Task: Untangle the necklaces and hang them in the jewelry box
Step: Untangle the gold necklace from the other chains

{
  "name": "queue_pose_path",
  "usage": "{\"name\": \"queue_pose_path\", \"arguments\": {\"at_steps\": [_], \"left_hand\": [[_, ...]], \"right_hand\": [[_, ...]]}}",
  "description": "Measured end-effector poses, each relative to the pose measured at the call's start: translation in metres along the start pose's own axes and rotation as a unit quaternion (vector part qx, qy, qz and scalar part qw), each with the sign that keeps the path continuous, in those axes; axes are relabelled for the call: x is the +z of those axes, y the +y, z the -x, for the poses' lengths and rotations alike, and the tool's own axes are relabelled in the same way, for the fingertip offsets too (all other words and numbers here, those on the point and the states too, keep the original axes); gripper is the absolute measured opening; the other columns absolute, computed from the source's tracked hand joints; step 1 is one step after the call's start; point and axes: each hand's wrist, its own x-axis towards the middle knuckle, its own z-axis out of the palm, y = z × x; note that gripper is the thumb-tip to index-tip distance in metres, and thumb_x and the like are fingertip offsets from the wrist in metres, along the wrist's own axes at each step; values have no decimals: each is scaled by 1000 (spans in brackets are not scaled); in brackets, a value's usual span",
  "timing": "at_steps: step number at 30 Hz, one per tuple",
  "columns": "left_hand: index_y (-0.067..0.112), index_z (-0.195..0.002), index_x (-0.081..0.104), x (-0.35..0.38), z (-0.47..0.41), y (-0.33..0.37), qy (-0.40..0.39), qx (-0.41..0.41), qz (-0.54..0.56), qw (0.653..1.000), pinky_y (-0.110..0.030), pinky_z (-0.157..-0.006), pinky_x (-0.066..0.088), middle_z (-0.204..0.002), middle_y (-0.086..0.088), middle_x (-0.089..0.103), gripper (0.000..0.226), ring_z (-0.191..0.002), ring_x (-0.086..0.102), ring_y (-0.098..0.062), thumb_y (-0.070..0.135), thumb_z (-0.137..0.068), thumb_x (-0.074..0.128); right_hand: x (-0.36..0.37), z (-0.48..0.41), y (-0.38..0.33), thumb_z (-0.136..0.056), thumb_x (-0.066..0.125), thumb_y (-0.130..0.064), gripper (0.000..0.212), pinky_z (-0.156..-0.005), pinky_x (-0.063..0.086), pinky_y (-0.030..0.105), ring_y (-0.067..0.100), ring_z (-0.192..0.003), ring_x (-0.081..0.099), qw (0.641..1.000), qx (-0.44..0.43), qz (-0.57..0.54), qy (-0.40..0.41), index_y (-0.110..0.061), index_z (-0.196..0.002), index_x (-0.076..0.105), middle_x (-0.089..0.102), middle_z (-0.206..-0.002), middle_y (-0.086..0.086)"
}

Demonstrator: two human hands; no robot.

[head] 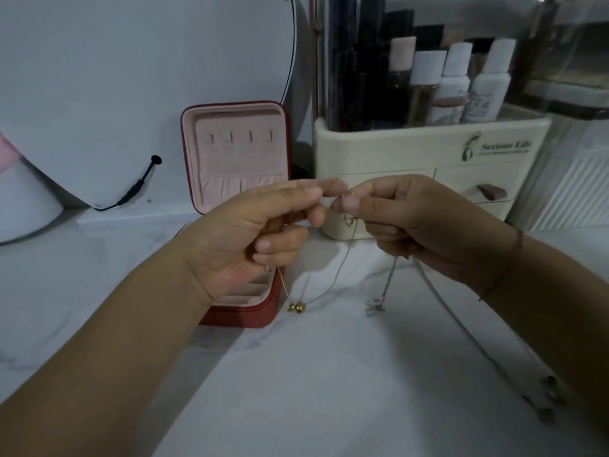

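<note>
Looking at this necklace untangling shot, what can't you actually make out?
Head view only:
- How the thin gold chain and thin silver chain tangle: hidden by the pinching left hand and right hand.
- Tray of the red jewelry box with pink lining: mostly covered by the left wrist.
- Chain ends at the lower right: blurred.
- Small print on the cream plastic organizer: too small.

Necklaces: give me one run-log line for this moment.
stage: untangling | left hand: pinches gold chain | right hand: pinches silver chain | jewelry box: open, hooks bare
</note>
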Motion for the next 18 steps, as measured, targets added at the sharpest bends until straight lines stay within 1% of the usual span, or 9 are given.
{"name": "queue_pose_path", "arguments": {"at_steps": [3, 6, 8, 11, 13, 15, 16, 18], "left_hand": [[13, -99, 72, 2, 1, 0, 29, 11, -25, 999, -14, -34, 14, -70, 1, 57, 20, -33, 26, 0, 18, -83, 61], [13, -92, 71, 4, 0, 0, 76, 20, -60, 995, -12, -33, 16, -68, -1, 60, 21, -33, 25, 0, 16, -75, 59], [13, -92, 71, 5, 0, -1, 87, 21, -76, 993, -11, -32, 19, -69, -1, 62, 22, -33, 25, 0, 16, -73, 61], [13, -88, 71, 5, -1, -3, 95, 13, -94, 991, -12, -32, 19, -70, -2, 64, 21, -33, 25, -1, 15, -69, 63], [13, -84, 72, 5, -2, -6, 96, 8, -103, 990, -13, -33, 18, -65, -4, 58, 20, -33, 25, -1, 14, -65, 66], [13, -82, 73, 6, -4, -8, 94, 3, -111, 989, -14, -33, 17, -68, -11, 52, 19, -33, 24, -2, 11, -64, 67], [11, -84, 72, 6, -4, -9, 95, 0, -115, 989, -14, -33, 16, -69, -11, 54, 21, -33, 24, -2, 10, -64, 67], [9, -89, 69, 8, -5, -11, 99, -3, -125, 987, -15, -34, 15, -56, -1, 54, 24, -33, 24, -1, 9, -65, 65]], "right_hand": [[-3, 0, -1, -77, 64, -29, 28, -41, 15, 23, 13, -45, 15, 1000, -19, -10, 21, -5, -90, 71, 28, -47, -2], [-5, 2, -4, -73, 66, -30, 27, -42, 13, 26, 15, -47, 14, 998, -38, 5, 42, -7, -86, 72, 27, -49, 0], [-6, 3, -7, -71, 68, -32, 29, -43, 14, 27, 16, -47, 15, 997, -48, 32, 54, -7, -84, 72, 28, -50, 3], [-8, 6, -10, -70, 68, -32, 26, -41, 17, 26, 15, -45, 18, 995, -53, 59, 62, -9, -81, 73, 31, -49, 3], [-9, 7, -13, -71, 67, -34, 25, -42, 17, 28, 17, -45, 18, 993, -61, 76, 69, -13, -80, 73, 30, -49, 3], [-10, 8, -15, -72, 65, -37, 26, -43, 16, 29, 18, -45, 18, 990, -73, 94, 76, -13, -80, 73, 30, -50, 7], [-10, 8, -15, -73, 65, -37, 27, -43, 15, 30, 18, -45, 18, 989, -78, 100, 79, -13, -80, 73, 30, -52, 9], [-11, 9, -16, -78, 65, -34, 23, -42, 15, 28, 17, -44, 18, 986, -80, 116, 86, -12, -80, 72, 30, -53, 10]]}}
